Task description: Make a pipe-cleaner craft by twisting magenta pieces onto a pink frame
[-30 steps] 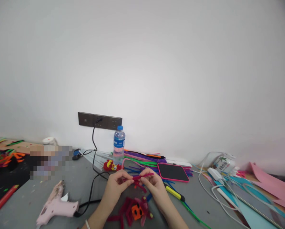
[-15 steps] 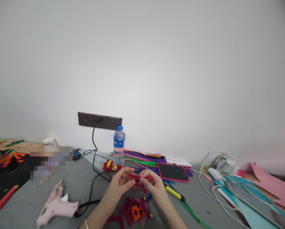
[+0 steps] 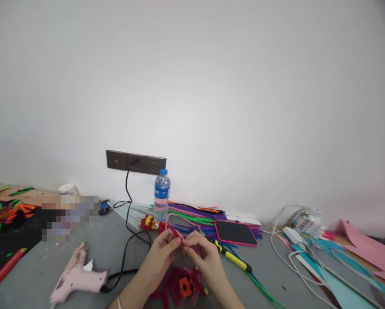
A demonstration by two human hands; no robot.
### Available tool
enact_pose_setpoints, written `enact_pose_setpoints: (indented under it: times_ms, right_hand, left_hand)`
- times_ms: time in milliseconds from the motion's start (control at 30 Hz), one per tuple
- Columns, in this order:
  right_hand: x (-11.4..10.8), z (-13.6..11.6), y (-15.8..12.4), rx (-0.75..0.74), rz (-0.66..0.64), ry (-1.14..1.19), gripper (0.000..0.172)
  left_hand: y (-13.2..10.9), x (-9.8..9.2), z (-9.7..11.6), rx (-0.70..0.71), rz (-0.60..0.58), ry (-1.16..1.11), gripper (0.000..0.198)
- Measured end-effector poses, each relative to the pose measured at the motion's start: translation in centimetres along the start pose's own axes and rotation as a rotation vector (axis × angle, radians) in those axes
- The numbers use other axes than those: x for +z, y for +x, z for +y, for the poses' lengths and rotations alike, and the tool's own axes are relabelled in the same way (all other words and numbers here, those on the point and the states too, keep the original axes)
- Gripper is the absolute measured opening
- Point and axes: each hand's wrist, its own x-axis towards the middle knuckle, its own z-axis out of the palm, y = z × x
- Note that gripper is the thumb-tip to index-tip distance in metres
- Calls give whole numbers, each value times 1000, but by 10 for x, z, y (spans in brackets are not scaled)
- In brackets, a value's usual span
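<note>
Between thumb and fingers, my left hand [image 3: 162, 253] pinches a dark pink pipe cleaner [image 3: 175, 232] that slants up to the left. My right hand [image 3: 203, 253] is closed on the same pink piece, its fingertips nearly touching those of my left. Part of the piece is hidden behind the fingers. Below both hands on the grey table lies a dark red pipe-cleaner figure [image 3: 176, 285] with an orange, black-spotted centre [image 3: 187, 286]. A small red and yellow figure [image 3: 150, 222] sits beyond my left hand.
A pink glue gun [image 3: 79, 279] with a black cord lies at left. Behind my hands are a water bottle [image 3: 162, 193], pipe cleaners [image 3: 202, 213] and a phone [image 3: 236, 232]. Rightward lie a yellow-black tool [image 3: 234, 259], white cables and coloured paper [image 3: 366, 244].
My hands have drawn closer together, and the pink pipe cleaner has turned from nearly level to slanting. More of the yellow-black tool shows beside my right hand.
</note>
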Motion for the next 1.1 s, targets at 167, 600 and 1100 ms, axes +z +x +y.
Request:
enact_pose_setpoints:
  times_ms: [167,600,1100]
  right_hand:
    - [1,0,-1,11,34,-97,18]
    - [0,-2,-1,53,30,-151,17]
    - [-5,-3,-1,90,137,-63,17]
  left_hand:
    - [3,-3,-3,11,70,-5,21]
    - [6,-1,1,47,54,46,25]
    - [6,-7,2,-29,70,148,33]
